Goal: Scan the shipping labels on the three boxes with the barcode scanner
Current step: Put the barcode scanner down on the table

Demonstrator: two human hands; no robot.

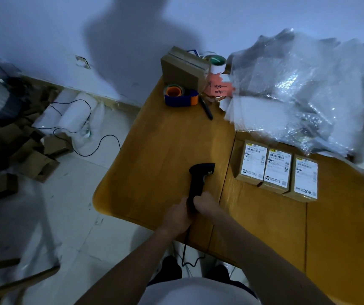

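Both the left hand and right hand gripped the black plastic barcode scanner, apparently before scanning the three white-labelled brown cardboard boxes.

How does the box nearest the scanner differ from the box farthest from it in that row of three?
The nearest box lies farther up the table than the farthest box, so the row steps toward the person. The farthest box's label shows a large "20" at its bottom; the nearest box's label ends in small print. Both are brown cartons lying flat, white labels up, neither touched by a hand.
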